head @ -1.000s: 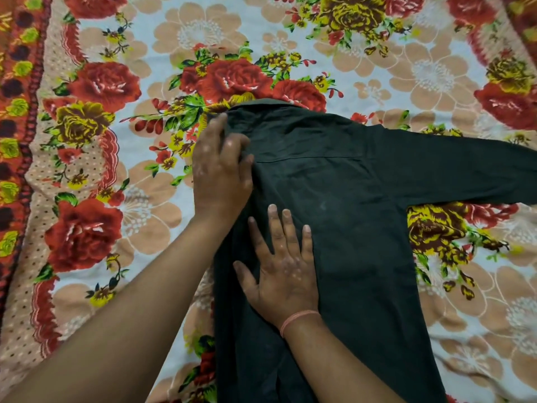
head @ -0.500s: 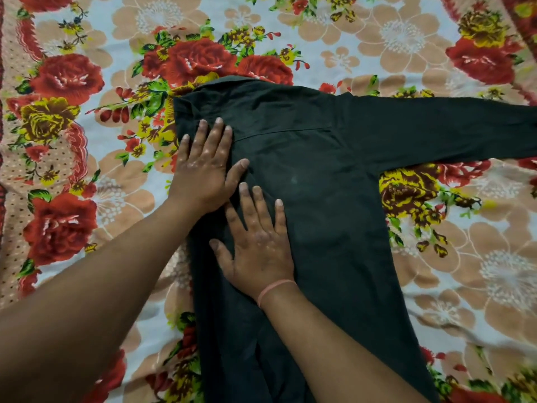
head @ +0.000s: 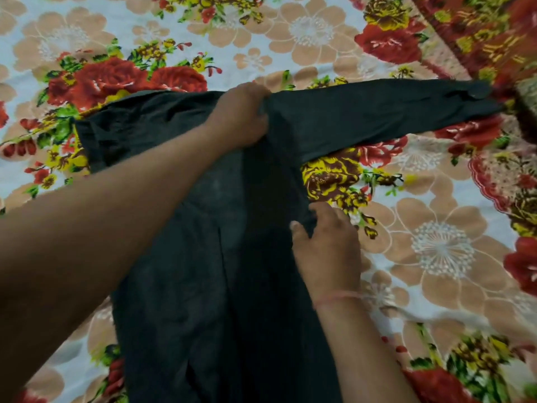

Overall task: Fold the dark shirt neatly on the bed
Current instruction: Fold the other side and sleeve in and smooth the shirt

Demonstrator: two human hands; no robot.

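Note:
The dark shirt lies back side up on the floral bed sheet, its body running toward me. Its left side is folded in over the body. The right sleeve stretches straight out to the right. My left hand reaches across the shirt and is shut on the cloth at the right shoulder, where the sleeve starts. My right hand pinches the shirt's right side edge below the armpit. A thin pink band circles my right wrist.
The sheet covers the whole bed, with red roses and beige flowers. A red patterned border runs along the far right. Bare sheet lies to the right of the shirt's body, below the sleeve.
Both hands lay flat on the folded left side before. They have moved right: the left hand now grips the right shoulder, the right hand the right side edge. The view has shifted right.

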